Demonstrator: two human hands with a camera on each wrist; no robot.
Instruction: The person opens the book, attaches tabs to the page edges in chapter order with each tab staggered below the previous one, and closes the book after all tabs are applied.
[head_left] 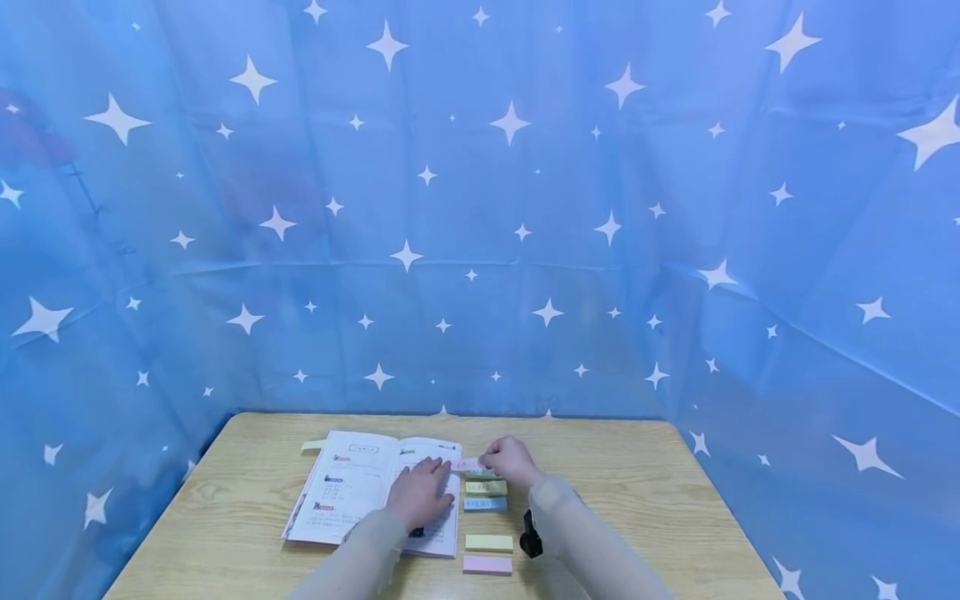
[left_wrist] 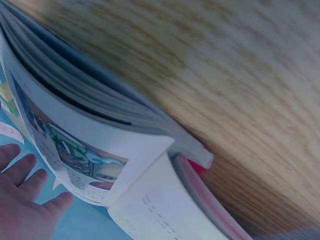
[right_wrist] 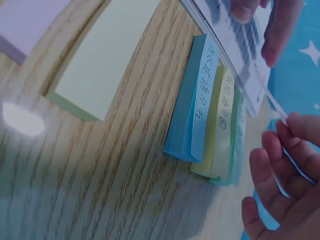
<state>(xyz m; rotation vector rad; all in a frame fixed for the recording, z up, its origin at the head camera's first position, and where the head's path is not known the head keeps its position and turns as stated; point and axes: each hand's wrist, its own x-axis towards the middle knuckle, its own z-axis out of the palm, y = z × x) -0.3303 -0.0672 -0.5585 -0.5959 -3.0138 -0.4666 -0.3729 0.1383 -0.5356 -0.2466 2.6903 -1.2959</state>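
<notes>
Currently, R hand (head_left: 512,461) has its grip (thumb + fingertip) pinching a thin pale-pink paper strip (head_left: 465,464) w/ handwriting, approx 2 o'clock from centre of the opened white paper book (head_left: 371,487) w/ printed pgs. Strip's far end reaches the RH pg's outer edge; can't tell if it's stuck. L hand (head_left: 420,493): grip holding nothing, fingers extended + resting on same pg. Just beside book at 3 o'clock, handwritten oblong paper pads in a col running toward 6: green pad (right_wrist: 238,145), yellow pad (head_left: 486,487), blue pad (head_left: 485,504). At 4 o'clock, plain pale-yellow oblong pad (head_left: 489,543), then plain pink oblong pad (head_left: 487,565). Pale yellow-green paper tab (head_left: 312,446) sticks out at book's 10 o'clock. All on light wood-grain worktop (head_left: 622,500).
</notes>
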